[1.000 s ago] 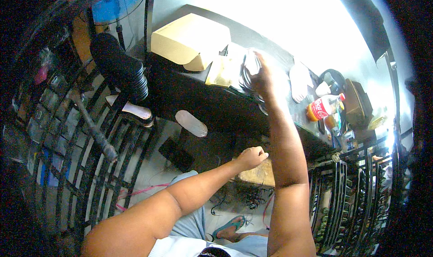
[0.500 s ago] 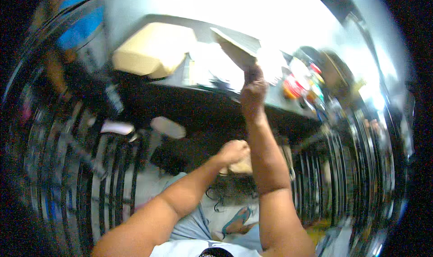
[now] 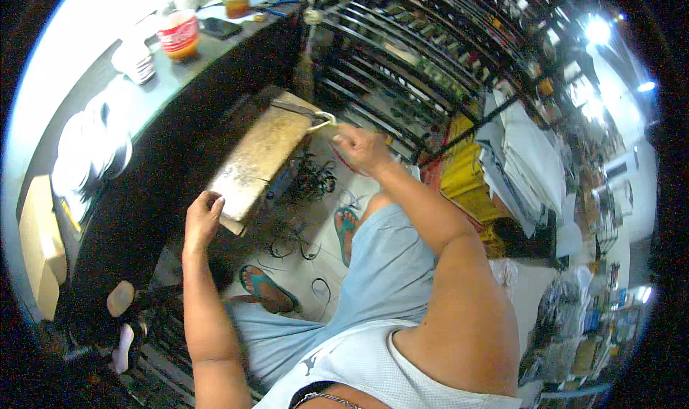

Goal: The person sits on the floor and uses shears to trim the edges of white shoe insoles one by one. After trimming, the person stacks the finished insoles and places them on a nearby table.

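Note:
A long, worn wooden board (image 3: 260, 158) lies like a low bench top between my hands. At its near left end, my left hand (image 3: 204, 219) has its fingers curled, their tips against the board's corner. Toward the far right end is my right hand (image 3: 362, 149), closed, with its fingertips close to a pale loop-shaped piece (image 3: 323, 123). What lies within those fingers is too blurred to make out. Across the far end of the board rests a dark flat strip (image 3: 294, 108).
The worktable (image 3: 161, 97) at left bears a drink bottle (image 3: 178, 36), stacked white cups (image 3: 134, 63), an orange jar (image 3: 235, 3) and a phone (image 3: 219, 27). Black metal racks (image 3: 380, 50) stand beyond. Folded sheets (image 3: 513, 151) are piled at right. Dark scraps (image 3: 316, 176) litter the floor.
The view has swung to the right, and the board is now in full sight. My right hand has left the tabletop; the flat slab it held is no longer visible. My left hand is at the board's end.

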The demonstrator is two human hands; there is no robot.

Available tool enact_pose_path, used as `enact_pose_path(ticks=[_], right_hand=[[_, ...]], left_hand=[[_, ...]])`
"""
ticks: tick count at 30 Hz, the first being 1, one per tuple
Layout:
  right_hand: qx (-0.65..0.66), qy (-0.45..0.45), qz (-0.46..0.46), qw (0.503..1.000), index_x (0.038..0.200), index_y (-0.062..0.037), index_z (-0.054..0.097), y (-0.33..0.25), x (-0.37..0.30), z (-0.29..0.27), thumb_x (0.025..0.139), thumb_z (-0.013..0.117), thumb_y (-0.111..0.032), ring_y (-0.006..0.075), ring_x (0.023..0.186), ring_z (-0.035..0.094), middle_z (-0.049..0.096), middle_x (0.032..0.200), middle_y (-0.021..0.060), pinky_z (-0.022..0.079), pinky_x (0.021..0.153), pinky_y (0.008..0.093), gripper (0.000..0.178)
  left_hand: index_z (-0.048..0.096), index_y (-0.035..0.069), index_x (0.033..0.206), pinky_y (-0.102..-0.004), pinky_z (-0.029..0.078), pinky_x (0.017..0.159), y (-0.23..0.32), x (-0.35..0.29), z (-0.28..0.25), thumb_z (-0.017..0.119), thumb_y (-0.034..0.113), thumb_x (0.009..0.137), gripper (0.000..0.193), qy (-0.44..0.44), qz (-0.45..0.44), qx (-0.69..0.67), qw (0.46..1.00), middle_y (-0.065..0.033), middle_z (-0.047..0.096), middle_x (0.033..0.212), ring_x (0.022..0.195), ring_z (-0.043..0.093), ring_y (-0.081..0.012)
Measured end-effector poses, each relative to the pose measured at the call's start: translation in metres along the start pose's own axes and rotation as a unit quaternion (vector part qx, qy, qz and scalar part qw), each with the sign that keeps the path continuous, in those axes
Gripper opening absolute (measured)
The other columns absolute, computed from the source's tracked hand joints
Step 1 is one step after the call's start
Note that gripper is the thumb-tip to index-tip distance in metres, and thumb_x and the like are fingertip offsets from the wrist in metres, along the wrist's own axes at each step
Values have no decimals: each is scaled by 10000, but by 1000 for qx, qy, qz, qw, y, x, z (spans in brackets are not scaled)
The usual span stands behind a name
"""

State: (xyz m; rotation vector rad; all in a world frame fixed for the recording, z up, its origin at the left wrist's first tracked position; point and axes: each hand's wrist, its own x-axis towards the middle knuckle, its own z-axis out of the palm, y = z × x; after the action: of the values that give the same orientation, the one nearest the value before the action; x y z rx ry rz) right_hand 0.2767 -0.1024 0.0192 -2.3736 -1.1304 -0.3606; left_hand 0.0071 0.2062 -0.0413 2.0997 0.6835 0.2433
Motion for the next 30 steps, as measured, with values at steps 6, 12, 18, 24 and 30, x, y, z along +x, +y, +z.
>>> enact_pose_path(ticks=[6,12,18,24,30], right_hand=[[17,110,227,968,1266,-209,636,239,-45,-26,924,613,-271,379,926,658,681,1084,186,525,818,414,349],[-57,83,375,921,1267,-101,626,434,-46,-26,931,556,-150,373,987,647,672,1137,174,514,851,413,346],[-172,-39,166,970,1426,-48,444,495,-71,-7,822,622,-39,418,1280,443,426,1456,232,357,1097,446,630],[-92,-144,276,946,1391,-4,467,402,-42,13,847,655,-137,417,1260,478,522,1347,251,376,1071,478,590],[338,-359,103,864,1333,-28,544,121,5,20,925,633,-164,206,1160,584,628,1260,105,437,1016,327,439]], left_hand=[[671,-9,1027,-369,512,812,29,46,59,659,178,875,241,-61,-4,51,997,-190,701,978,913,680,-290],[671,-11,1006,-359,516,778,61,91,120,654,135,888,188,-85,32,97,991,-169,711,936,861,686,-261],[698,26,986,-428,505,817,68,116,122,685,327,844,333,-125,22,136,983,-201,688,979,920,657,-332],[678,22,1008,-466,507,865,37,108,128,732,371,793,413,-153,57,233,959,-244,640,1002,1016,599,-405],[647,35,987,-489,521,832,33,89,113,711,272,778,322,-57,50,245,966,-211,632,1013,1001,609,-400]])
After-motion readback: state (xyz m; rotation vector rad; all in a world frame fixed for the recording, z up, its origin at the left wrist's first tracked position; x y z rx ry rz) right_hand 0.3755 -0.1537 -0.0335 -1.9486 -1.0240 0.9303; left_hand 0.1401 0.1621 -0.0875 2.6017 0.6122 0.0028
